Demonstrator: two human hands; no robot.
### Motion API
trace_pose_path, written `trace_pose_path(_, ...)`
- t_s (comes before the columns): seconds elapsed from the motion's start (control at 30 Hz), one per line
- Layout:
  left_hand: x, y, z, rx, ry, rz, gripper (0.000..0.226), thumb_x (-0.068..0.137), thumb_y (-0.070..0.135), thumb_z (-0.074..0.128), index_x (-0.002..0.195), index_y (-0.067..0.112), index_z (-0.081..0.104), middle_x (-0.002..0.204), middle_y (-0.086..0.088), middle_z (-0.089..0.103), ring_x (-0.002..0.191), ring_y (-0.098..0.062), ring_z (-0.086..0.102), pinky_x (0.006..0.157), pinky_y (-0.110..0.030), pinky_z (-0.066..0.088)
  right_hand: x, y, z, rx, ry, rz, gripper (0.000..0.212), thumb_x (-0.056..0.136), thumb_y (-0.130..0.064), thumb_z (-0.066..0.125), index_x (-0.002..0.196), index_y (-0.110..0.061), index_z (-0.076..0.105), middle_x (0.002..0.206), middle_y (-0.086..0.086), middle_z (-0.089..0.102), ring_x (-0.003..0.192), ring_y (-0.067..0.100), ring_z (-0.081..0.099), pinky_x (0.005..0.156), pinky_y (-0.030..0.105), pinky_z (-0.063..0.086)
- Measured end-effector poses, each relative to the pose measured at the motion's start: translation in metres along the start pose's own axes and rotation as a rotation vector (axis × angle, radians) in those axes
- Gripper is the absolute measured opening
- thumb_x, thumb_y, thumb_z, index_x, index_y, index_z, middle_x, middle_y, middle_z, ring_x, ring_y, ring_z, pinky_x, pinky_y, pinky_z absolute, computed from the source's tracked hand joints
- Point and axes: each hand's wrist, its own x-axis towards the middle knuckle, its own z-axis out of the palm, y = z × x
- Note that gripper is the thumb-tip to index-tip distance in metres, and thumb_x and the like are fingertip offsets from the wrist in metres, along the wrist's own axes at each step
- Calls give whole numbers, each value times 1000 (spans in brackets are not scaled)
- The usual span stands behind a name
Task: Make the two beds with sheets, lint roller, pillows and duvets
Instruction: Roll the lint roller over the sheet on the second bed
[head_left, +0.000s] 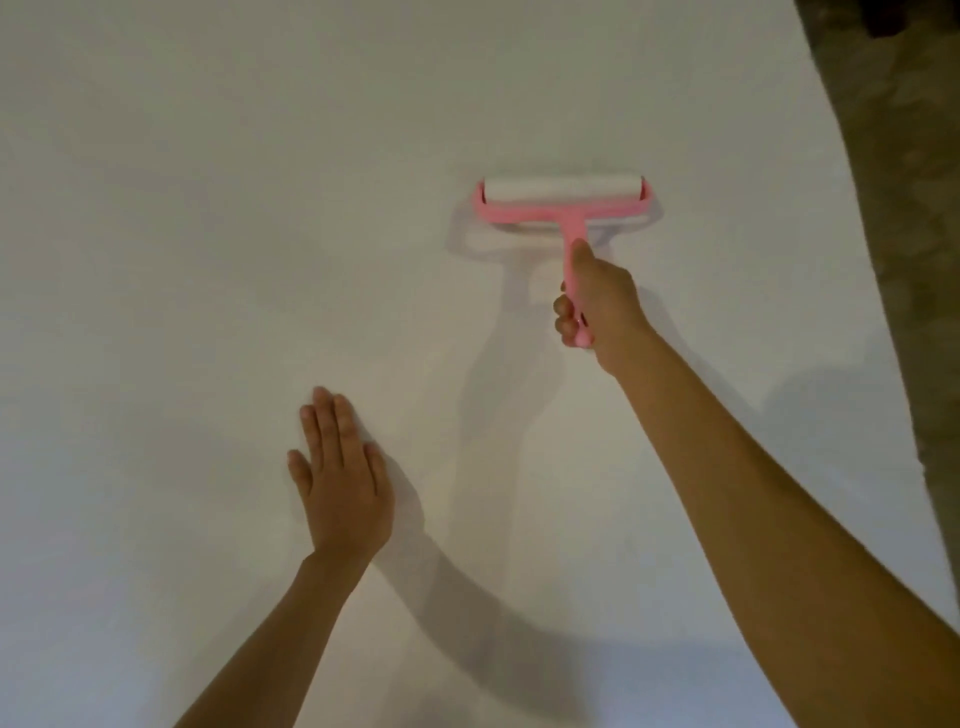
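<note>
- Two hands are at work over the white sheet (208, 208). The right hand (597, 301) is wrapped round the pink handle (571, 244) of the lint roller (566, 208). The left hand (340, 483) lies flat on the fabric with straight fingers, grasping nothing.
- That roller sits ahead of the right hand, right of the middle of the view. Its white roll (563, 188) appears to rest on the sheet, and the handle points back toward the person.
- It is likely light, stiff plastic. The low grip on the handle looks right, since it gives leverage to press the roll evenly.
- The sticky roll will probably tug at the cloth, which looks soft and thin. A flat palm nearby, like the left one, should pin it against rucking.
- At the right the bed's edge runs on a slant, with dark floor (909, 208) beyond. The roller is near that edge but not at it.
- A wide stretch of smooth sheet lies ahead and to the left — ample room for long strokes. Strokes toward the right want shortening, or the roll may run off the edge.
</note>
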Motion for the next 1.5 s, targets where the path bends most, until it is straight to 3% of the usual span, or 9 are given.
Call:
trace_pose_path(0.3, -9, 5, 7, 12, 20, 6, 64, 94, 32, 16, 150, 2, 11, 159, -12, 7, 146, -29, 5, 110, -59, 14, -201, 242, -62, -112, -45, -155, 62, 84, -63, 43, 58, -8, 58, 40, 1, 45, 35, 14, 42, 41, 23, 34)
trace_pose_path(0.4, -21, 8, 9, 8, 4, 32, 64, 93, 32, 19, 149, 1, 11, 158, -13, 6, 146, -30, 5, 110, -60, 14, -213, 261, -80, -206, -15, -223, 60, 100, -38, 37, 68, -3, 74, 39, 2, 52, 27, 8, 39, 48, 13, 33)
trace_pose_path(0.53, -38, 9, 12, 32, -33, 70, 64, 94, 32, 19, 149, 0, 16, 158, -14, 9, 145, -31, 9, 108, -60, 19, -191, 225, -60, -54, 40, -44, 52, 86, -64, 44, 65, -17, 53, 47, 5, 45, 38, 16, 41, 45, 27, 35)
trace_pose_path(0.73, -58, 1, 12, 73, -56, 145, 65, 94, 36, 10, 150, 4, 13, 159, -9, 5, 146, -27, 5, 112, -55, 16, -57, 77, -21, -6, 38, -81, 49, 92, -56, 45, 64, -15, 48, 51, 3, 50, 31, 13, 41, 39, 18, 34)
trace_pose_path(0.83, -59, -4, 9, 75, -64, 182, 61, 95, 32, 13, 150, 6, 14, 159, -7, 5, 146, -25, 4, 112, -53, 16, -62, 85, -33, -7, -101, -40, 48, 91, -56, 46, 71, -13, 49, 51, 3, 47, 30, 13, 38, 35, 17, 31)
trace_pose_path(1.03, -70, -14, 8, 37, -59, 215, 60, 95, 30, 16, 150, 6, 19, 158, -6, 10, 146, -24, 8, 111, -53, 19, -185, 251, -63, -170, 59, -71, 43, 97, -44, 43, 63, -18, 46, 48, 3, 44, 42, 15, 43, 44, 26, 37)
trace_pose_path(1.17, -85, -21, 8, 25, -64, 227, 60, 95, 31, 15, 149, 5, 20, 158, -6, 11, 145, -25, 11, 110, -54, 21, -233, 376, -111, -223, -58, 304, 64, 93, -45, 54, 55, 1, 32, 47, 24, 41, 46, 17, 55, 49, 21, 28)
trace_pose_path(1.27, -98, -32, 7, 17, -71, 239, 60, 95, 30, 16, 149, 6, 21, 158, -5, 12, 145, -22, 11, 110, -53, 22, -250, 339, -100, -78, -18, 147, 42, 97, -34, 43, 68, -7, 54, 53, 2, 52, 50, 12, 51, 48, 17, 40)
trace_pose_path(1.5, -124, -109, -7, 16, -59, 121, 57, 97, 28, 18, 150, 7, 20, 159, -4, 11, 145, -19, 8, 108, -53, 27, -133, 184, -38, -33, 122, -80, 42, 98, -39, 44, 66, -12, 49, 47, 3, 47, 33, 12, 42, 37, 21, 35)
